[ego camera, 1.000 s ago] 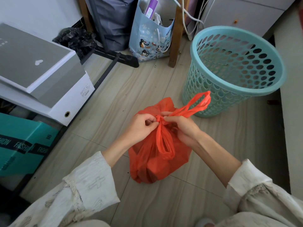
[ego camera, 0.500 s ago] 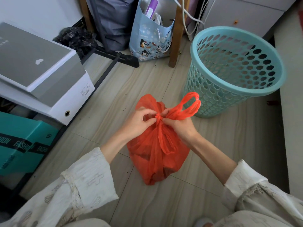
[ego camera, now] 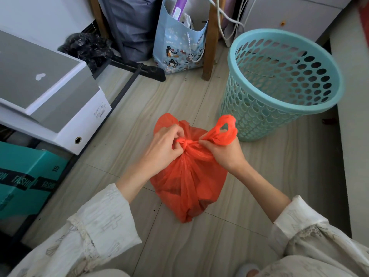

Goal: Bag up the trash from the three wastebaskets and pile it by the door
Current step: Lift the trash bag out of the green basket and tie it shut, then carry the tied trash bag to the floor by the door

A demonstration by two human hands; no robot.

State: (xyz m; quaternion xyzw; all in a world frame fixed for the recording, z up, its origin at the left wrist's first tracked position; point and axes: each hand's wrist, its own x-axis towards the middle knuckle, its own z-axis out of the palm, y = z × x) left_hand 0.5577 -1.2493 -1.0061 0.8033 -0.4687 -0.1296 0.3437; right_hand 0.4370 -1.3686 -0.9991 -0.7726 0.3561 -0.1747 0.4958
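An orange plastic trash bag [ego camera: 189,184] stands on the wood-look floor in the middle of the view, its neck drawn into a knot. My left hand [ego camera: 162,148] pinches the handle on the knot's left side. My right hand [ego camera: 223,151] grips the other handle, whose loop sticks up to the right. Just behind and to the right stands a teal perforated wastebasket [ego camera: 279,84], upright; no liner shows inside it.
A grey-and-white storage box [ego camera: 50,102] sits at the left above a teal carton [ego camera: 24,176]. A penguin-print gift bag [ego camera: 179,47], a wooden leg [ego camera: 208,47], a crumpled black bag [ego camera: 85,48] and a black metal bar [ego camera: 139,68] line the back. A white cabinet [ego camera: 289,15] stands behind the basket.
Both hands have pulled the bag's handles apart and the knot has tightened. The right-hand loop is shorter and lower. The bag sits more upright and closer to me.
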